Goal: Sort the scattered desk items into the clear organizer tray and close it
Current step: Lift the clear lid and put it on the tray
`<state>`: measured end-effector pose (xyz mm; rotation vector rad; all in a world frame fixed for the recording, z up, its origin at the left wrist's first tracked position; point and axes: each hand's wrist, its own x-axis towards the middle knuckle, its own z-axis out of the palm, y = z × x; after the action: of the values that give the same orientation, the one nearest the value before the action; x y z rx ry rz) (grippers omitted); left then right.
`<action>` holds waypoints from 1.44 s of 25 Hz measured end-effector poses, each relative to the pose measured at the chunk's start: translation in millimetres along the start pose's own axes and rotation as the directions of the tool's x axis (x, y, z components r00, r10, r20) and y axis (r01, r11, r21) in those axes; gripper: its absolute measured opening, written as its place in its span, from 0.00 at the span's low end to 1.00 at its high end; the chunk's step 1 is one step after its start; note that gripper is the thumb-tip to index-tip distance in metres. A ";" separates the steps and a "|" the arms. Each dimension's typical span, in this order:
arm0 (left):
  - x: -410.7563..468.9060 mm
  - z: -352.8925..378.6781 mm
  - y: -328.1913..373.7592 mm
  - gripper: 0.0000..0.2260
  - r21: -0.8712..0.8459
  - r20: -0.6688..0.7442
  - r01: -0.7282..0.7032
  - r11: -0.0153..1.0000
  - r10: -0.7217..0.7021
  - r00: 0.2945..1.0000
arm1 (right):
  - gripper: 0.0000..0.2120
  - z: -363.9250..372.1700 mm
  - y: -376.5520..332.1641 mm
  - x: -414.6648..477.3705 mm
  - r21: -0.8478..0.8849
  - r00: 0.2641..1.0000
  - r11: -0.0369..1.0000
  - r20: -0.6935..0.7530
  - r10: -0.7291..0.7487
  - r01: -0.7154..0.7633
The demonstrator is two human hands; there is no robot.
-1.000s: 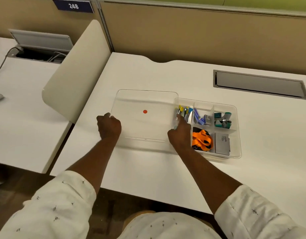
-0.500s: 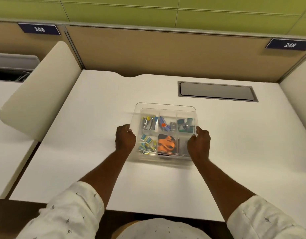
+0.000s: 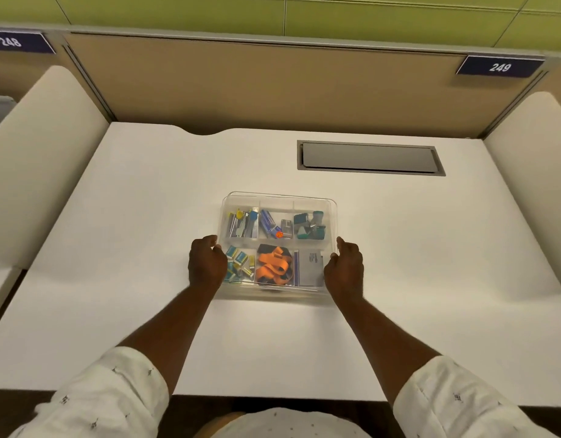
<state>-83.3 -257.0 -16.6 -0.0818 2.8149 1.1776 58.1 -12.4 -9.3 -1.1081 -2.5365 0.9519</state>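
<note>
White desk (image 3: 146, 279) in cubicle 249, tan partition behind, and pretty much nothing on it now except the clear organizer tray (image 3: 278, 202) sitting a bit in front of the grey cable hatch (image 3: 369, 158). Big change from a second ago: the lid (image 3: 304, 199) was lying off to the left of the tray, and now it's sitting on top, everything visible through it. Left hand (image 3: 206, 263) is curled against the tray's left edge, fingers hooked on the rim. Inside, going across: small blue-yellow boxes (image 3: 239, 263) near that hand, an orange strap (image 3: 273, 268) in the middle, a grey-purple card (image 3: 311, 267) on the right. Right hand (image 3: 345, 268) mirrors it, cupped on the right edge. No loose stuff left on the desk, so I'd say sorting's finished and this is just pressing the lid home. Can't tell if it's fully snapped though.
</note>
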 end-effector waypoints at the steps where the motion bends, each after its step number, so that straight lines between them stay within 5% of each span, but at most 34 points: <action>1: -0.9 0.1 -1.1 0.14 0.005 0.000 0.007 1.000 -0.007 1.000 | 0.20 0.4 -0.1 0.5 -0.001 1.000 1.000 0.007 -0.004 0.004; 23: -2.0 -1.6 -20.1 0.16 0.021 0.060 -0.096 0.995 0.095 0.994 | 0.23 0.5 -17.0 2.4 -0.102 0.999 0.995 0.036 0.011 -0.007; 31: 0.8 -1.7 -29.9 0.24 0.113 0.156 -0.161 0.980 0.142 0.977 | 0.21 5.3 -7.6 3.3 -0.212 0.998 0.975 -0.002 -0.069 0.067; 36: 33.7 -0.3 -3.9 0.31 0.167 0.175 -0.261 0.951 0.232 0.957 | 0.30 19.8 -4.1 -1.1 -0.196 0.987 0.968 0.039 -0.154 0.159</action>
<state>-116.5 -260.5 -22.6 0.3699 2.8404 0.9031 48.1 -24.7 -21.8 -0.9311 -2.7386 0.6882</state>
